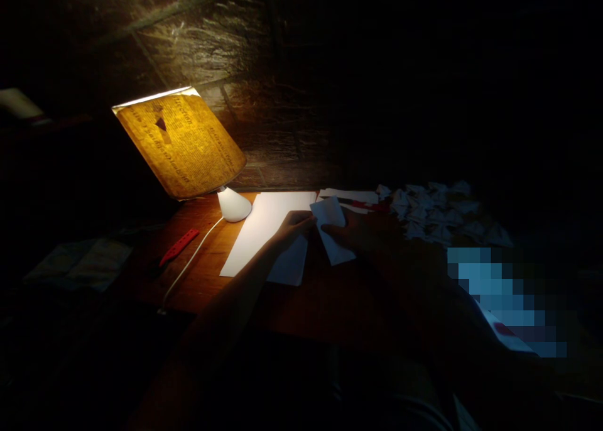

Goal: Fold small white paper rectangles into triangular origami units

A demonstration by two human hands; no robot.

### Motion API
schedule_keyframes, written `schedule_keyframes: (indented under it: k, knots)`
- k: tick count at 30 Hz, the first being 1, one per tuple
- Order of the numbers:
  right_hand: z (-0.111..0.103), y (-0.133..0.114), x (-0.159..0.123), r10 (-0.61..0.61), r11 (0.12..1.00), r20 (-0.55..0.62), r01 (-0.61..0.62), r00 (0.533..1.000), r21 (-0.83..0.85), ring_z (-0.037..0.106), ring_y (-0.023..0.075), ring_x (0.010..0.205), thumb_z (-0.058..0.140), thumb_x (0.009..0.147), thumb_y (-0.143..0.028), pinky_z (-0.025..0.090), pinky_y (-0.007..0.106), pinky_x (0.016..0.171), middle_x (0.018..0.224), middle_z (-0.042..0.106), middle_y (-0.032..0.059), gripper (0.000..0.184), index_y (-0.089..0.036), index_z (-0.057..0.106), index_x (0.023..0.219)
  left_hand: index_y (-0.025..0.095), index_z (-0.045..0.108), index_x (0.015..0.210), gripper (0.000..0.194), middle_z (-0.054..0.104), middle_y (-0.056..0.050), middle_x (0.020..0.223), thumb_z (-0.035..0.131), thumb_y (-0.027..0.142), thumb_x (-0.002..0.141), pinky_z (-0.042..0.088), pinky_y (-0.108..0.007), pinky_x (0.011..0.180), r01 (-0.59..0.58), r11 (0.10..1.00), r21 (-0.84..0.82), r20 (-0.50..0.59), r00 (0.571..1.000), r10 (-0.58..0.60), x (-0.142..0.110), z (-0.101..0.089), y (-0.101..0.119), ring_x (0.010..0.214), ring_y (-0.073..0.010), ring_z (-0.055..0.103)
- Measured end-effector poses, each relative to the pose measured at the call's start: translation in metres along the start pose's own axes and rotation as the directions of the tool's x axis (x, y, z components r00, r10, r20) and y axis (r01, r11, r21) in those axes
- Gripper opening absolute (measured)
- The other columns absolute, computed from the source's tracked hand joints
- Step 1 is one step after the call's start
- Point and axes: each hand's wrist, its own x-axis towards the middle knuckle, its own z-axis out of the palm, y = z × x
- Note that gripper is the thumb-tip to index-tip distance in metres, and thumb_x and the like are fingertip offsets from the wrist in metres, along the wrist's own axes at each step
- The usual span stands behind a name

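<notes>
A small white sheet of paper [335, 242], seemingly folded, is held up over the desk. My right hand [351, 230] grips its right side, with the thumb lying across the front. At the upper left edge of that paper, my left hand [296, 222] is closed, its fingers pinched on the edge. Beneath my left forearm lies a stack of larger white sheets [268, 230]. Deep shadow hides much of my right hand and arm.
A lit lamp [233, 205] with a newspaper-print shade stands at the left, its white cord [191, 255] running to the front edge. Nearby lies a red cutter-like tool [179, 247]. Behind are more sheets [351, 196]; several folded paper pieces [424, 211] sit right, near a blurred bright patch.
</notes>
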Motion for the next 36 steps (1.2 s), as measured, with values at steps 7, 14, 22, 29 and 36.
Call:
schedule_keyframes:
  k: [7,14,22,29,36]
  knots:
    - [0.001,0.002,0.001,-0.015,1.0,-0.001,0.015,1.0,-0.006,0.074,0.0266,0.091,0.082,0.08,-0.033,0.063,0.044,0.083,0.112,0.079,0.0134,0.051,-0.018,0.068,0.127,0.013,0.067,0.072,0.061,0.061,0.0,0.067,0.084,0.072,0.07,0.045,-0.024,0.063,-0.004,0.997,0.073,-0.08,0.997,0.01,-0.003,0.002,0.004,0.066,-0.013,0.057]
    - [0.001,0.002,0.002,-0.009,0.999,-0.019,0.008,1.0,-0.042,0.074,0.0264,0.09,0.085,0.078,-0.031,0.063,0.044,0.083,0.112,0.078,0.0132,0.051,-0.017,0.069,0.125,0.013,0.063,0.066,0.061,0.057,0.001,0.063,0.08,0.072,0.074,0.039,-0.023,0.06,-0.109,0.981,0.161,-0.067,0.99,0.121,-0.001,0.005,0.007,0.063,-0.0121,0.052]
    - [0.0,-0.001,0.001,-0.017,0.997,-0.036,0.014,0.999,-0.071,0.074,0.0273,0.092,0.084,0.078,-0.032,0.062,0.047,0.087,0.113,0.077,0.0144,0.054,-0.015,0.068,0.127,0.015,0.061,0.062,0.062,0.054,0.001,0.061,0.079,0.073,0.074,0.037,-0.025,0.061,-0.121,0.974,0.191,-0.075,0.988,0.137,-0.002,0.006,0.01,0.063,-0.0128,0.05]
    - [-0.001,0.001,0.002,-0.044,0.997,-0.008,0.043,0.999,-0.07,0.073,0.026,0.092,0.082,0.08,-0.035,0.062,0.043,0.083,0.116,0.077,0.0142,0.051,-0.016,0.067,0.125,0.015,0.064,0.062,0.058,0.058,0.0,0.062,0.08,0.069,0.073,0.04,-0.026,0.061,-0.119,0.976,0.181,-0.094,0.986,0.137,-0.002,0.007,0.012,0.063,-0.0131,0.051]
    - [-0.001,0.0,0.001,-0.072,0.996,0.004,0.072,0.997,-0.052,0.073,0.026,0.096,0.081,0.079,-0.033,0.061,0.043,0.086,0.117,0.077,0.0134,0.049,-0.017,0.068,0.124,0.015,0.063,0.062,0.061,0.056,0.001,0.061,0.08,0.072,0.071,0.038,-0.025,0.06,-0.116,0.977,0.178,-0.099,0.986,0.135,-0.002,0.007,0.012,0.063,-0.0129,0.05]
